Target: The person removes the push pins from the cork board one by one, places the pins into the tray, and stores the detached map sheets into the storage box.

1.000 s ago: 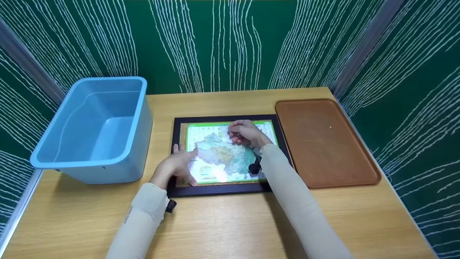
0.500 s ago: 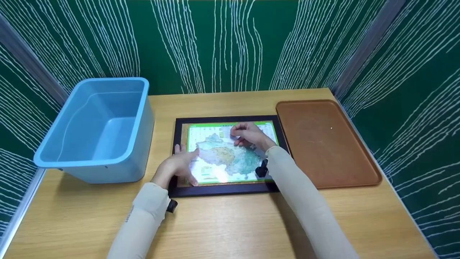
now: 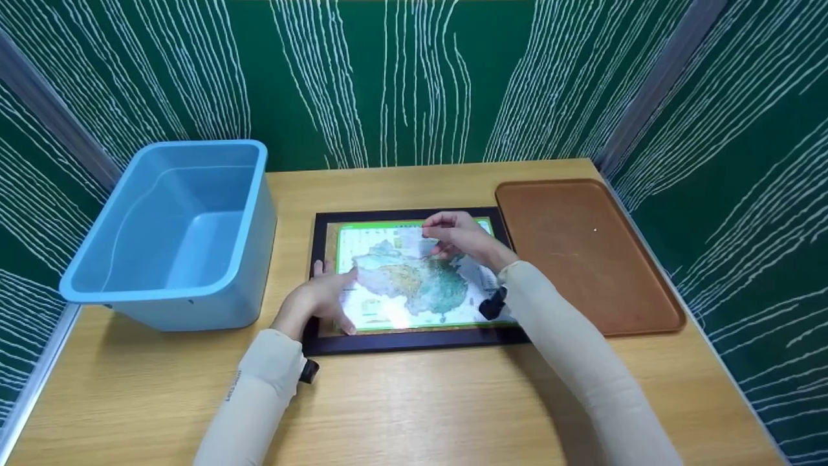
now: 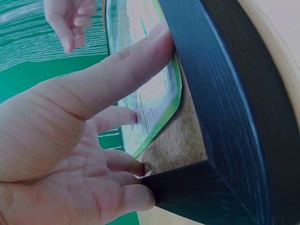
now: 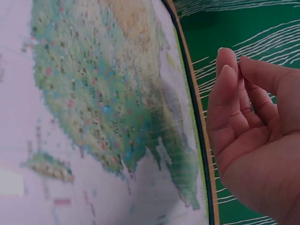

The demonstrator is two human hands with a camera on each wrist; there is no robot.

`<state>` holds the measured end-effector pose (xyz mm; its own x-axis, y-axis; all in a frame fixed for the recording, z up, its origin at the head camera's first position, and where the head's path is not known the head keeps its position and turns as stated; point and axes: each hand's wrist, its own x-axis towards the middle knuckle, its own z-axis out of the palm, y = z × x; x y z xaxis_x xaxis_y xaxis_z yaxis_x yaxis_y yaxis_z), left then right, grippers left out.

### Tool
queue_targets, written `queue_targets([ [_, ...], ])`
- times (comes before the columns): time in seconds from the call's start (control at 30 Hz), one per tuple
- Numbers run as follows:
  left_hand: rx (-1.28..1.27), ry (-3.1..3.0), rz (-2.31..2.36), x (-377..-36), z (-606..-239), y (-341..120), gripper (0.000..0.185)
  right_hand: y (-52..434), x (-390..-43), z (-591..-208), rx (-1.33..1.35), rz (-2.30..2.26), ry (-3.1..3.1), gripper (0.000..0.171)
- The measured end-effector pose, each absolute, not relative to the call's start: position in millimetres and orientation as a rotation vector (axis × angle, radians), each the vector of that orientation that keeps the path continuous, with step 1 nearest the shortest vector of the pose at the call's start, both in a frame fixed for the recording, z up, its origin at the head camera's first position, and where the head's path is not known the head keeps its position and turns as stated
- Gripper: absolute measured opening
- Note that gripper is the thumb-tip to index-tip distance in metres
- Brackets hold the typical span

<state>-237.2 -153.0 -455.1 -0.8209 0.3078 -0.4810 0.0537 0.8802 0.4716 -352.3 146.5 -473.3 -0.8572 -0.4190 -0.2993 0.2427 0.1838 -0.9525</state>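
Observation:
A dark-framed board (image 3: 414,341) lies on the table in the head view, with a green-bordered, coloured map (image 3: 401,285) on its cork surface (image 4: 180,140). My left hand (image 3: 318,296) spans the board's left side. In the left wrist view its thumb and fingers are spread, with tips on the map, the cork and the frame. Above the map's upper right part hovers my right hand (image 3: 464,234), thumb and fingertips pinched together. A tiny dark thing (image 3: 425,235) shows at those fingertips, mostly hidden and too small to identify. Apart from the map, the right hand (image 5: 258,117) appears raised.
To the left stands a deep light-blue bin (image 3: 162,285). A brown tray (image 3: 582,259) lies on the right, against the board's right edge. Green walls with white lines (image 3: 420,84) enclose the wooden table (image 3: 388,414) at the back and sides.
My right hand has moved slightly right and away from me, lifting a little, and its forearm has swung right, uncovering more of the map. The left hand has stayed in place.

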Motion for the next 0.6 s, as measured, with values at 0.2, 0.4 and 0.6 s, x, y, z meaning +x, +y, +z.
queue_targets([
  [0.2, 0.257, 2.475, 0.588, -238, -453, -153, 0.125, 166, -342, -459, -0.210, -1.694, 2.003, 0.046],
  [0.4, 0.243, 2.456, 0.584, -239, -452, -154, 0.126, 195, -343, -456, -0.207, -1.767, 1.992, 0.040],
  [0.6, 0.246, 2.452, 0.601, -238, -454, -154, 0.127, 226, -346, -464, -0.059, -1.915, 1.856, 0.040],
])
